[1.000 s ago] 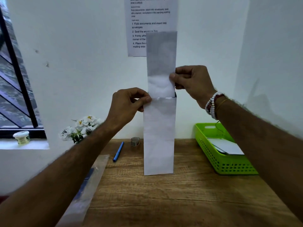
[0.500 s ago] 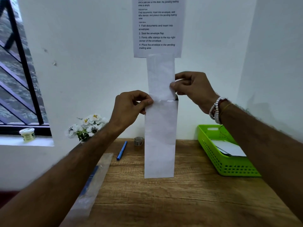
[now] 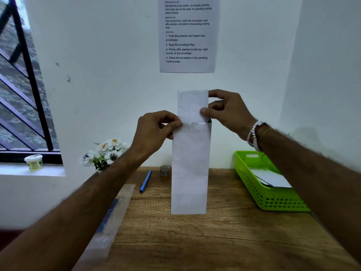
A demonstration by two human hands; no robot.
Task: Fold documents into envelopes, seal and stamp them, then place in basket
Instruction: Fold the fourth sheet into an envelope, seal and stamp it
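Left hand (image 3: pixel 156 132) pinches the envelope (image 3: pixel 189 169) at its mouth, upright over the tabletop (image 3: pixel 214 241). The right hand's (image 3: pixel 226 110) grip pinches the document (image 3: pixel 192 104), feeding it down. Keep it square, mouth apparently open enough. Far less paper shows than a second ago.

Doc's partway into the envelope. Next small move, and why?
Probably the right hand pushes the folded document further down: its upper part sticks out above the mouth of the envelope, which the left hand pinches at the left edge.
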